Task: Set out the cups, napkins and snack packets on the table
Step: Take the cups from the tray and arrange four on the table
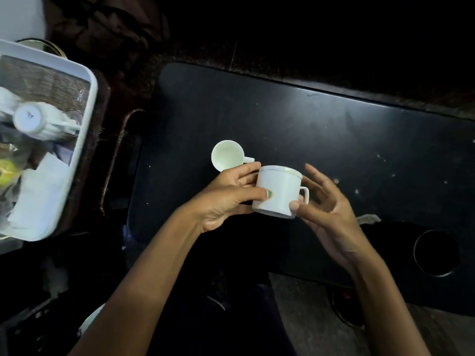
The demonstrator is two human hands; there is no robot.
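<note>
A white cup [279, 191] with a thin rim line and a handle to the right is held just above the black table [308, 119]. My left hand [226, 196] grips its left side, thumb across the front. My right hand [326, 199] touches its right side near the handle with the thumb, fingers spread and relaxed. A second white cup [227, 155] stands upright on the table just behind my left hand. In the white tray [84, 140] at the left lie another white cup [38, 120] on its side, white napkins [38, 191] and a yellow snack packet [7, 170].
The tray sits on a dark brown stand left of the table. A round cup-holder hole [435, 253] is in the table's near right corner. White specks dot the tabletop. The floor below and the surroundings are dark.
</note>
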